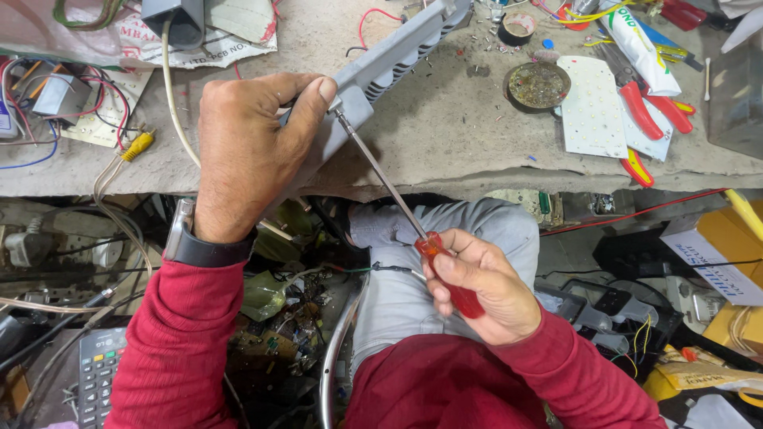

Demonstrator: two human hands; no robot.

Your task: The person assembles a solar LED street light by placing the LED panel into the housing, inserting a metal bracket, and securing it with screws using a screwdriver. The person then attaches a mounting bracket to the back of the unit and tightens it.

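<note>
Surface (445, 151): worn grey workbench, edge facing the seated person, littered with wire offcuts and parts; it carries the far end of the work so the near end can overhang toward the lap.

Grey housing (381, 67): long ribbed casing, lying diagonally from the upper right down to the bench edge, angled so its near end meets the tool.

Left hand (246, 151): closed over the near end of the grey housing, thumb pressed on top beside the fastening point, apparently to steady it against the push of the tool. Dark watch at the wrist.

Right hand (477, 286): curled shut around the red handle of the screwdriver (397, 202), held low over the knee so the shaft slants up to the casing.

Screwdriver tip: set on the housing just beside the left thumb; the screw itself is too small to make out.

White perforated board (592, 107), round tin dish (538, 85), red-handled pliers (636, 103): parked well apart at the right, within reach.
</note>
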